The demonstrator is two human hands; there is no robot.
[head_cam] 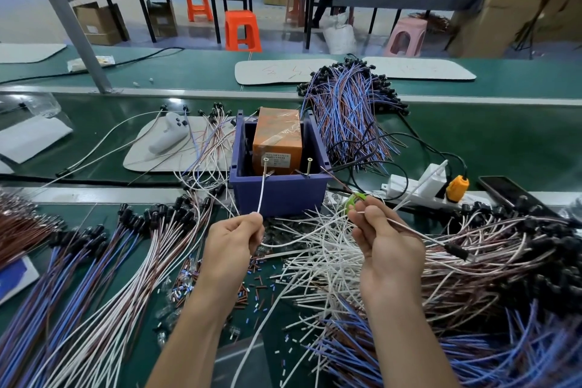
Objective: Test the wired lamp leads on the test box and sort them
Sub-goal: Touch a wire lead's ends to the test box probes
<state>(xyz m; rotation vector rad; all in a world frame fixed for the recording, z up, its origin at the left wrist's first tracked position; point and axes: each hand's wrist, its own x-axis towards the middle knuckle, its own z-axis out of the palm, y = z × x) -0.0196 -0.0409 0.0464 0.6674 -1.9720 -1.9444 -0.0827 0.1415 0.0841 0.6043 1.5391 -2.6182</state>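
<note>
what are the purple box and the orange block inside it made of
Box: likely moulded plastic, matte, even purple with thick walls. Block: wrapped in clear glossy film, going by the wrinkled shine; what lies under it is unclear.

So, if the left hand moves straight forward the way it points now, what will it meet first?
The left hand would probably meet the front wall of the purple box, below the screw its white lead reaches; depth is unclear.

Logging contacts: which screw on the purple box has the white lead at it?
The left screw: the white lead pinched in the left hand runs up to it. The right screw has no white lead.
</note>
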